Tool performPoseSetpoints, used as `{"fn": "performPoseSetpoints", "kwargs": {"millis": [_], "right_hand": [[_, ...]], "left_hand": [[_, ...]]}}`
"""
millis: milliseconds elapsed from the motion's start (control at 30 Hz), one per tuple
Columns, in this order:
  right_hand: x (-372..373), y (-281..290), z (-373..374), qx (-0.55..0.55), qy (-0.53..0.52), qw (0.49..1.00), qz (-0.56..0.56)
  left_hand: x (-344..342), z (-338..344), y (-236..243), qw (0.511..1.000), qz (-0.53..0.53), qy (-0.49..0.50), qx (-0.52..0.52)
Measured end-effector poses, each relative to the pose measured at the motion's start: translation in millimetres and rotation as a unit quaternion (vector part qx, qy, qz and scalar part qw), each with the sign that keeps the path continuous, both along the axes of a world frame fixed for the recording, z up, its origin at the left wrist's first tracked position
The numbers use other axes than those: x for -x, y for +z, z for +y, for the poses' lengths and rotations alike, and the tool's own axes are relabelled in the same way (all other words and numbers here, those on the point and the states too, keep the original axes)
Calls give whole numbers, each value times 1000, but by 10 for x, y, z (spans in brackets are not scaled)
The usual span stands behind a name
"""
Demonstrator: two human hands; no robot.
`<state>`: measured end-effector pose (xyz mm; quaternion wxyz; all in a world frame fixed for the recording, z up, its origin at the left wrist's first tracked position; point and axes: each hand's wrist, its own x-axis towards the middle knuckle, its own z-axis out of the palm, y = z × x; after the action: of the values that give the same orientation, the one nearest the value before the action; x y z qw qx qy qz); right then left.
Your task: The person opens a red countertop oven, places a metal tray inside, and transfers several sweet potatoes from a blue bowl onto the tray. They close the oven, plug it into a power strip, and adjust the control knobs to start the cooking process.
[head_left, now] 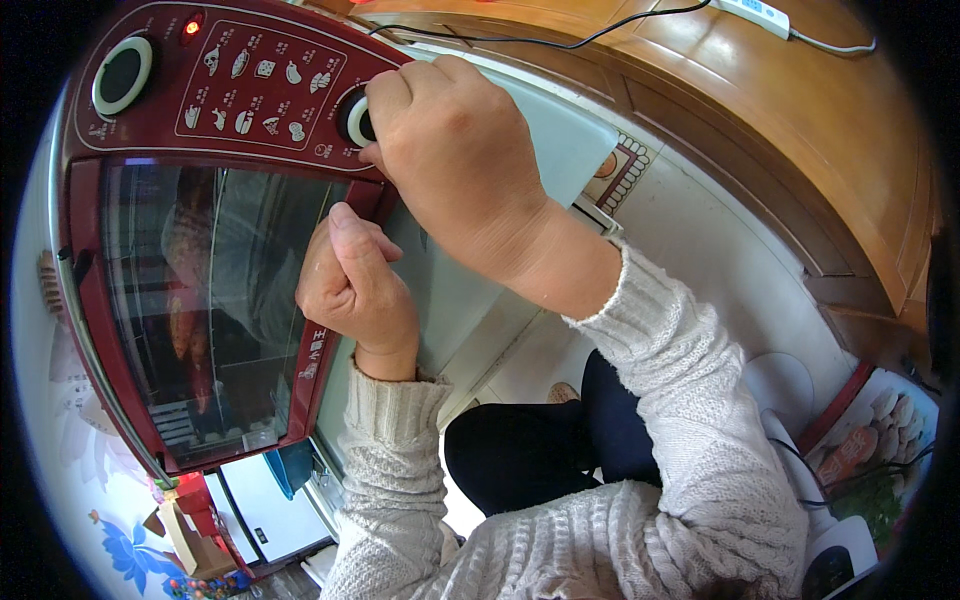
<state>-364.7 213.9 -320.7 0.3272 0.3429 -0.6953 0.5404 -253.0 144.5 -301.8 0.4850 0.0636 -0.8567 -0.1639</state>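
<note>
Inside red oven point(200, 250): sweet potatoes point(190, 290). Right hand point(450, 170) grips knob point(358, 120); left hand point(355, 290) fisted, holding nothing.

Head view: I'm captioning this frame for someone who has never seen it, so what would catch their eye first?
The glossy dark-red countertop oven with a glass door fills the left half, a small red indicator lamp glowing on its top panel. The right hand covers the round white-rimmed knob at the panel's right end, in a closed grip. The left hand is curled at the door's right edge.
</note>
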Motion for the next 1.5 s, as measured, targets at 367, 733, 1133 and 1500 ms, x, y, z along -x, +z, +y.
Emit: {"fn": "performPoseSetpoints", "kwargs": {"millis": [367, 733, 1133, 1500], "right_hand": [[-37, -148, 271, 83, -2, 996, -39], [-393, -446, 342, 71, -4, 996, -61], [-104, -40, 109, 51, 53, 992, -104], [-62, -49, -98, 12, 86, 995, -38]], "left_hand": [[24, -21, -37, 1000, 2, 18, -1], [49, 2, -38, 1000, 0, 6, -8], [65, 63, 4, 999, 20, -20, -23], [-40, -149, 23, 997, 23, -32, 63]]}}
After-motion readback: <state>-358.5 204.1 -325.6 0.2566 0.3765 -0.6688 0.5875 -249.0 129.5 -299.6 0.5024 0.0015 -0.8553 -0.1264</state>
